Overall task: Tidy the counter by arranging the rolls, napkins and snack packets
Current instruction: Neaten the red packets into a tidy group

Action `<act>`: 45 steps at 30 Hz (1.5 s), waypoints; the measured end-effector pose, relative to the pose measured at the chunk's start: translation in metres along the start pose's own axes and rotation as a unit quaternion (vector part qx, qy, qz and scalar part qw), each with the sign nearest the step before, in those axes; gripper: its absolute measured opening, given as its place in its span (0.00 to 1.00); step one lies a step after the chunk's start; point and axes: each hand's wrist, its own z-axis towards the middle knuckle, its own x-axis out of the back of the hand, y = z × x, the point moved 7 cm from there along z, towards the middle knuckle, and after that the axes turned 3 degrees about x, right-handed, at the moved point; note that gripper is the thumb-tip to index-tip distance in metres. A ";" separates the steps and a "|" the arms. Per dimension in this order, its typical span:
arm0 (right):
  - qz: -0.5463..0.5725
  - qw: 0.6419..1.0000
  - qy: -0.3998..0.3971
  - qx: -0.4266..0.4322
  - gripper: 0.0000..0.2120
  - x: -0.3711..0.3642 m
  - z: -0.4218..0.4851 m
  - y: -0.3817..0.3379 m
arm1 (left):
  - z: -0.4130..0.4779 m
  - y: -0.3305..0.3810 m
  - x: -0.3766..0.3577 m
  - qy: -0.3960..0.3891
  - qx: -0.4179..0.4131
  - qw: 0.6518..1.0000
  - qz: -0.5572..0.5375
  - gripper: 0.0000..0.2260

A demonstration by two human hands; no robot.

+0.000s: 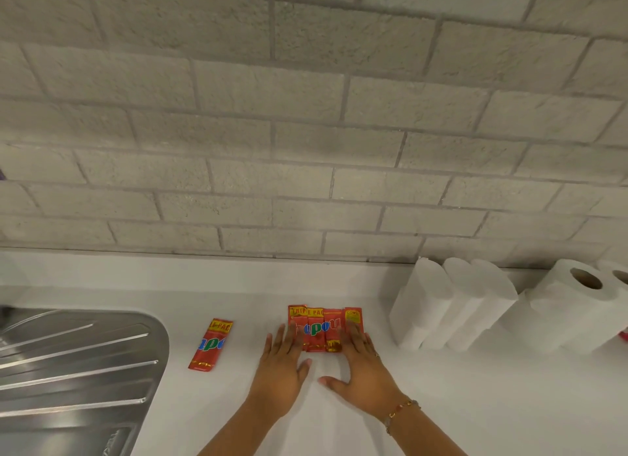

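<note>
Several red snack packets (321, 328) lie side by side in a tight row on the white counter (441, 404). My left hand (283, 370) rests flat with its fingertips on the row's left packet. On the rightmost packet lie the fingers of my right hand (362, 367), also flat and spread. One more red packet (210, 345) lies alone and slightly tilted to the left of the row. White paper rolls (452, 306) stand against the wall at the right, with two more rolls (577, 296) showing their cardboard cores beyond them.
A steel sink drainboard (78, 364) fills the lower left. A grey brick wall (306, 132) backs the counter. A small red object (623, 335) peeks in at the right edge under the rolls.
</note>
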 end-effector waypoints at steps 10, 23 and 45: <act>0.021 0.999 0.004 -0.025 0.42 -0.001 -0.006 -0.008 | -0.029 -0.113 0.004 0.014 0.183 0.980 -0.081 0.40; 0.042 0.999 0.005 -0.023 0.32 0.004 -0.010 -0.017 | -0.002 -0.044 -0.003 0.031 0.081 0.995 -0.047 0.24; 0.019 1.000 0.007 -0.009 0.31 0.026 0.001 -0.020 | 0.024 -0.037 -0.017 -0.045 0.096 0.992 -0.076 0.24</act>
